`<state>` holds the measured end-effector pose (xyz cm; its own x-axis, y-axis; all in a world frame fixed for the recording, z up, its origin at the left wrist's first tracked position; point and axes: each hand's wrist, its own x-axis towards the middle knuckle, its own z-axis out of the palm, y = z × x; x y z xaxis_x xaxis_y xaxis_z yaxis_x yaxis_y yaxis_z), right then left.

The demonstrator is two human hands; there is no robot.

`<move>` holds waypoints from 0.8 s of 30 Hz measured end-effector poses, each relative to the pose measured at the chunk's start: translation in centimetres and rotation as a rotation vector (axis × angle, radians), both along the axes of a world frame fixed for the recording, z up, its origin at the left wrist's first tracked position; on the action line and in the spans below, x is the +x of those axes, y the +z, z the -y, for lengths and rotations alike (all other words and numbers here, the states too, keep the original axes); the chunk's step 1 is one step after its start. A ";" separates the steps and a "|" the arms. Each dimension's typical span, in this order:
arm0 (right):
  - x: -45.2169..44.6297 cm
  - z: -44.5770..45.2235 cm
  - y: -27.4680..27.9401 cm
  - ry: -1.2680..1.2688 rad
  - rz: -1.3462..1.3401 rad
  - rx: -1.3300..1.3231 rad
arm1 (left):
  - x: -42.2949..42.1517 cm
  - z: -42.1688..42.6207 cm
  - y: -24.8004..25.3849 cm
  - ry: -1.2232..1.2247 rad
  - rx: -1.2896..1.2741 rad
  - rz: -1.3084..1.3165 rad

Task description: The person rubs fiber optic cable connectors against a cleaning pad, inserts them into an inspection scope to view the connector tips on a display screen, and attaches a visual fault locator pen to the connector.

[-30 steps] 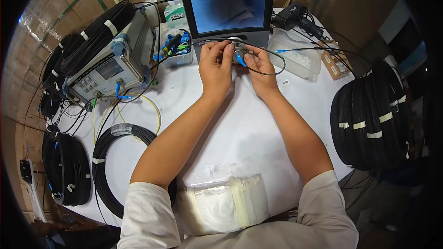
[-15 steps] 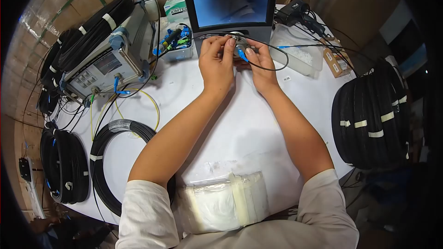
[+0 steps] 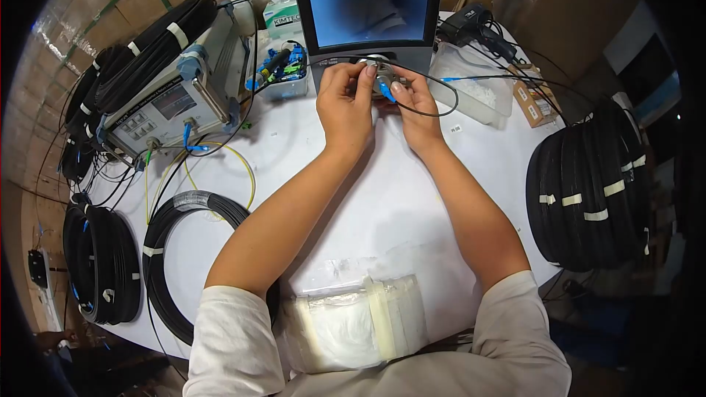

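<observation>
A blue fibre-optic connector (image 3: 387, 91) on a black cable sits at a round metal fitting (image 3: 382, 72) on the front of a screen device (image 3: 368, 4). My left hand (image 3: 344, 106) is closed, thumb and forefinger pinching the left side of that fitting. On the other side my right hand (image 3: 418, 109) is closed too, its thumb against the connector and its fingers behind it. The black cable (image 3: 454, 95) loops around to the right of my right hand. The screen is blue with a dark round patch. Whether the connector is fully seated is hidden by my fingers.
A grey test instrument (image 3: 169, 114) with cables stands left, below coiled black cable. A bin of connectors (image 3: 283, 88) and a clear tray (image 3: 471, 103) flank the screen device. Cable coils (image 3: 588, 191) lie right and a loose ring (image 3: 158, 250) left. A wrapped packet (image 3: 353, 327) lies near me.
Both hands stay at the fitting with almost the same grip. The whole view has shifted very slightly; nothing has been taken up or let go.
</observation>
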<state>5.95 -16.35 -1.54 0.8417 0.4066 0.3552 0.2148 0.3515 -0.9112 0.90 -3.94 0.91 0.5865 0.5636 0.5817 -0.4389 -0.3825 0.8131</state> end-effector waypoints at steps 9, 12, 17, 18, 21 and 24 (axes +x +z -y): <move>0.6 0.3 -1.1 -0.074 0.109 -0.079 | -0.3 0.0 0.0 -0.026 -0.022 -0.046; 0.3 0.1 -0.7 -0.083 0.104 -0.073 | -0.5 0.1 0.3 -0.027 -0.081 -0.111; 0.7 0.2 -1.1 -0.039 0.090 -0.051 | -0.3 -0.3 -0.4 -0.017 -0.011 -0.049; 0.7 0.0 -1.3 -0.024 0.068 -0.014 | -0.3 -0.4 -0.4 -0.014 0.028 -0.022; 0.8 -0.2 -1.4 -0.007 0.015 0.027 | -0.2 -0.6 -0.3 -0.025 0.072 0.011; -0.1 -0.2 -0.6 0.003 -0.033 0.053 | 0.0 -0.6 -0.4 -0.063 0.064 0.026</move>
<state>5.84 -16.10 -2.13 0.8520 0.3907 0.3485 0.1839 0.3999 -0.8979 0.89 -3.34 0.50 0.6035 0.4874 0.6311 -0.4845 -0.4044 0.7757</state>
